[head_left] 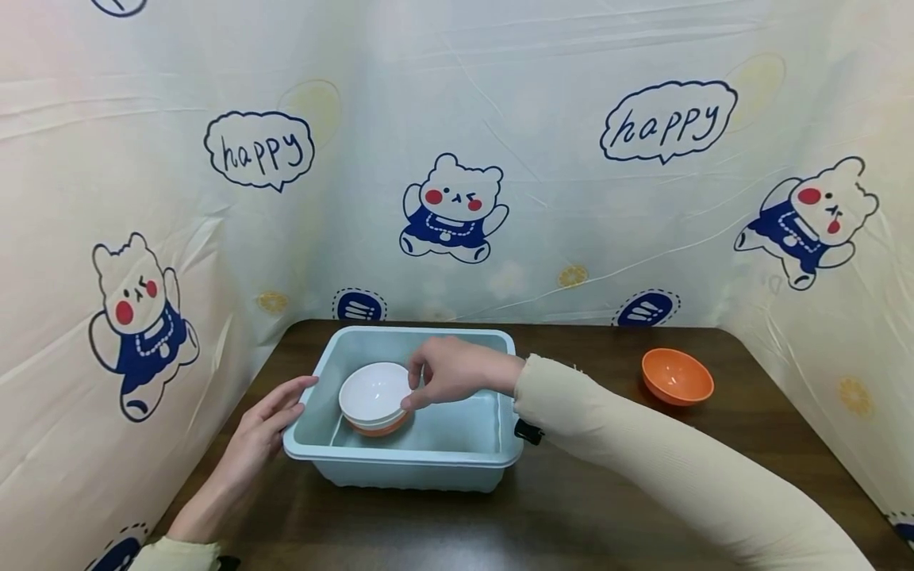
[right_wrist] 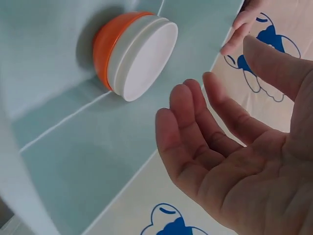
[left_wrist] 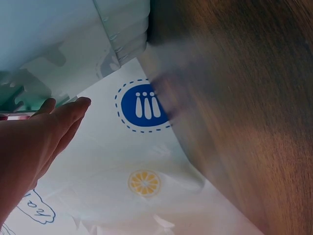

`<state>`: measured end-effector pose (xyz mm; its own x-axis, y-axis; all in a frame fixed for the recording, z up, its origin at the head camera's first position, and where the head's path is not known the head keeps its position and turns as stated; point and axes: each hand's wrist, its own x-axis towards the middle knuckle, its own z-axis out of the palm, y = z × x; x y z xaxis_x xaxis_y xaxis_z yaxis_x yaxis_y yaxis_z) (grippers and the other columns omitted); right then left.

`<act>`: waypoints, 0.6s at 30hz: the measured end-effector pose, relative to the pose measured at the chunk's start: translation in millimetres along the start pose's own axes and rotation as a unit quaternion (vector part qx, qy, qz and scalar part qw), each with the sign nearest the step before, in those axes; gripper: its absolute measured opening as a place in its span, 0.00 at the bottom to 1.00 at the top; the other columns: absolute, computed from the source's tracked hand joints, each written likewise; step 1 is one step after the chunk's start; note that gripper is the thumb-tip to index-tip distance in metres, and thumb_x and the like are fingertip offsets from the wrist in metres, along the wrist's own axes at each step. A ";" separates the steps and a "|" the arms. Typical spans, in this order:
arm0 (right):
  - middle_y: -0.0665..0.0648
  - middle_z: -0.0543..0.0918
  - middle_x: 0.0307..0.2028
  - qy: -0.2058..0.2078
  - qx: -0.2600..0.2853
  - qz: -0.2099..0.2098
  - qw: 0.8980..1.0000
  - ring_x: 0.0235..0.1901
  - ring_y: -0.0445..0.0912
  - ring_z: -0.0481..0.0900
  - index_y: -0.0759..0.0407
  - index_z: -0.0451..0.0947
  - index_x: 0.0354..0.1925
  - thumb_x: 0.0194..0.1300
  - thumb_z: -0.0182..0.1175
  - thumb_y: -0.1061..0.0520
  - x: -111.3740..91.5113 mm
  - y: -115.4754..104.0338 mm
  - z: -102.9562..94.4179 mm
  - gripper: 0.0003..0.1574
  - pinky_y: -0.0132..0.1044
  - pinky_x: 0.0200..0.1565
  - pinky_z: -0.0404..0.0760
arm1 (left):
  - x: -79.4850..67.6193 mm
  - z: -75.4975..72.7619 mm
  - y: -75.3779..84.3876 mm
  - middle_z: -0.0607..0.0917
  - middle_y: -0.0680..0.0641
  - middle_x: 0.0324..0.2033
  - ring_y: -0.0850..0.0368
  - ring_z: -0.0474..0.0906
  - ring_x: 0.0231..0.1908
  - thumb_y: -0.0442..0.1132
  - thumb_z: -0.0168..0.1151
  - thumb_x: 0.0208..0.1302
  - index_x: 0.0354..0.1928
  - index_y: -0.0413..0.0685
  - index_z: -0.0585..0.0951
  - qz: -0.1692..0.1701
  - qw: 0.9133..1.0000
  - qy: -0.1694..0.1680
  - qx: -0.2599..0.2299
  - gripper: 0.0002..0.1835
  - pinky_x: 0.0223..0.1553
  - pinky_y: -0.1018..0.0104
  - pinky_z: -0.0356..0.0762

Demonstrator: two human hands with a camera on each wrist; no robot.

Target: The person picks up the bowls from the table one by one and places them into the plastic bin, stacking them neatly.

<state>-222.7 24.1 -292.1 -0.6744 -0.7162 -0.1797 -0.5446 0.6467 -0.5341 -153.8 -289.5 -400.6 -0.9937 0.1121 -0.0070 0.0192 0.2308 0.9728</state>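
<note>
A stack of bowls stands at the left inside a pale blue plastic basin [head_left: 421, 456]: white bowls [head_left: 374, 392] nested on top of an orange bowl [head_left: 382, 430]. My right hand [head_left: 453, 371] is over the basin, just right of the stack. In the right wrist view its fingers [right_wrist: 183, 105] are loosely bent and apart from the bowls, holding nothing. At the basin's left rim, my left hand [head_left: 267, 420] rests its fingertips. The left wrist view shows those fingers [left_wrist: 63, 115] nearly straight against the basin's side.
Another orange bowl [head_left: 677, 377] sits by itself on the dark wooden table [head_left: 571, 507], right of the basin. Patterned cloth [head_left: 543, 159] with bears and the word happy hangs around the back and sides of the table.
</note>
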 end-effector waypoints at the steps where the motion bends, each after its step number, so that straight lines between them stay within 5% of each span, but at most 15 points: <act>1: 0.52 0.84 0.34 0.004 0.003 -0.004 1.000 0.33 0.44 0.77 0.52 0.86 0.37 0.70 0.72 0.49 -2.6 0.8 -0.4 0.10 0.36 0.34 0.77 | 0.2 0.0 0.2 0.59 0.35 0.78 0.58 0.68 0.63 0.43 0.43 0.87 0.80 0.41 0.61 0.001 1.000 0.000 0.001 0.27 0.52 0.71 0.77; 18: 0.49 0.80 0.28 0.052 0.022 -0.012 0.998 0.31 0.44 0.76 0.50 0.83 0.37 0.67 0.75 0.49 -48.9 9.6 -4.1 0.10 0.37 0.34 0.76 | 0.0 0.7 -0.1 0.60 0.35 0.77 0.68 0.71 0.58 0.42 0.44 0.87 0.79 0.40 0.62 0.008 1.000 0.000 -0.005 0.26 0.51 0.71 0.78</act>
<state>-197.0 66.4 -285.0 -0.7110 -0.6985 -0.0813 -0.5397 0.6161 -0.5737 -153.7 -288.8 -400.9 -0.9933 0.1150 0.0084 0.0336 0.2194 0.9751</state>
